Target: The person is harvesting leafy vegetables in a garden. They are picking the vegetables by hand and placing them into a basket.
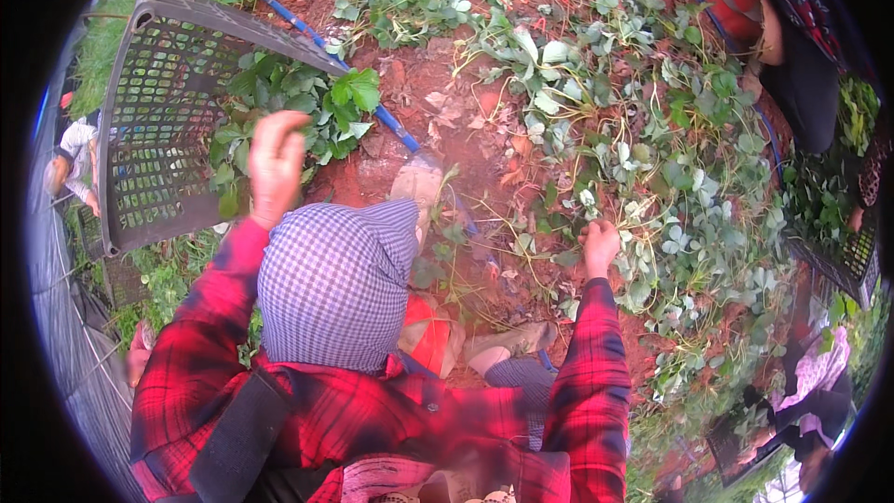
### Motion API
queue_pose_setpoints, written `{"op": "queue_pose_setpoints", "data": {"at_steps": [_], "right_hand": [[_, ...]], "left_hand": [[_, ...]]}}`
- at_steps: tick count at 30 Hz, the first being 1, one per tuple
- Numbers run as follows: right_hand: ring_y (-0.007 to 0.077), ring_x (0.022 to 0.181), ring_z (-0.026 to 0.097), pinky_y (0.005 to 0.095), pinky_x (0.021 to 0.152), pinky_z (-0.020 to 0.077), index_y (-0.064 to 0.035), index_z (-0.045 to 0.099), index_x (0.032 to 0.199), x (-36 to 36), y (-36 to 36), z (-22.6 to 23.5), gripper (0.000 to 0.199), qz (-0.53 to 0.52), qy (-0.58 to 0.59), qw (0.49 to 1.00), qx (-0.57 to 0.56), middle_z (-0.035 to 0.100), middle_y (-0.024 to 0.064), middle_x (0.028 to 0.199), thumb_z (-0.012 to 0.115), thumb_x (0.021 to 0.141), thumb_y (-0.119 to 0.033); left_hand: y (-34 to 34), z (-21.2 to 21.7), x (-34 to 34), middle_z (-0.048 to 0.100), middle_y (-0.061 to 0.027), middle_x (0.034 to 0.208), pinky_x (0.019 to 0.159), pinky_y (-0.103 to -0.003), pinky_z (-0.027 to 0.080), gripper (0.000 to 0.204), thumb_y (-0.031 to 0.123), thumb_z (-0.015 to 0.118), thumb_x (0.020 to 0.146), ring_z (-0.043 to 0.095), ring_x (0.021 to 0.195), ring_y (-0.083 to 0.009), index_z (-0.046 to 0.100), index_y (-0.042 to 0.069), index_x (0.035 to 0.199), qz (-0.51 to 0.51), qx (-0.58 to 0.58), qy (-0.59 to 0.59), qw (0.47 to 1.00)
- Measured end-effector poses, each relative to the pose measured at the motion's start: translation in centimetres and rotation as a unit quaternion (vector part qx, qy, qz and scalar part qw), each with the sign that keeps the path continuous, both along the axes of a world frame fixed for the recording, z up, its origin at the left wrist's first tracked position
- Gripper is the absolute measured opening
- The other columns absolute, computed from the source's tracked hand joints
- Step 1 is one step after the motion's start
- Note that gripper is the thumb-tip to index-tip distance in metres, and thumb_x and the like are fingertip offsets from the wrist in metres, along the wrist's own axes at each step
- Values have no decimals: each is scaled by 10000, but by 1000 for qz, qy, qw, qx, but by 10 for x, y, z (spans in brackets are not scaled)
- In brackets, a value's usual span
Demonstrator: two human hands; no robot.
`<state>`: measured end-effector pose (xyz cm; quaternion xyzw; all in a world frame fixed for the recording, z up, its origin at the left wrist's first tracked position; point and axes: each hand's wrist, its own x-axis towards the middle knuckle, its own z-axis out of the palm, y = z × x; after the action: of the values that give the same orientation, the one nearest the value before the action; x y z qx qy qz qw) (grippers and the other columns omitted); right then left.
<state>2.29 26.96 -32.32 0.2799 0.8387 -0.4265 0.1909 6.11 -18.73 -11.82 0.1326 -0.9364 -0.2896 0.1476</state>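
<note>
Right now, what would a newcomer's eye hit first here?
The red-and-black plaid shirt across the lower part, with a blue-and-white checked trouser leg just above it, left of centre. Next, the dark perforated plastic basket at upper left, green leaves at its mouth and the left hand near them. To the right, strawberry-like plants sprawl over reddish soil, the right hand among their stems.

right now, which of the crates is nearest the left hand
The large mesh crate at upper left, right beside the left hand; the right-edge crate sits far across the leafy plants.
</note>
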Motion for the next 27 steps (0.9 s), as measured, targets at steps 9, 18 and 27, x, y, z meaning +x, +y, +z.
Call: {"op": "queue_pose_setpoints", "data": {"at_steps": [9,18,27], "right_hand": [[251,744,596,341,683,465,-41,601,930,-58,-125,-18,195,260,223,937,66,610,134,843,551,757,-117],[296,846,518,377,629,488,-67,559,822,-116,-207,-37,115,536,240,774,238,462,138,1057,494,735,-102],[102,633,554,219,524,426,-51,610,847,-92,-148,76,110,64,-56,914,-396,621,49,802,591,740,-31]], "left_hand": [[50,30,-28,533,-109,978,846,-268,362,241,112,446,808,500,936,-169,535,-35,977,-48,269,-148,950],[27,18,-20,539,-104,947,829,-302,386,243,117,485,792,507,925,-181,558,-22,978,0,305,-191,933],[50,-37,-41,521,-96,914,744,-312,430,197,79,502,769,513,848,-192,548,7,947,-221,268,-170,922]]}}
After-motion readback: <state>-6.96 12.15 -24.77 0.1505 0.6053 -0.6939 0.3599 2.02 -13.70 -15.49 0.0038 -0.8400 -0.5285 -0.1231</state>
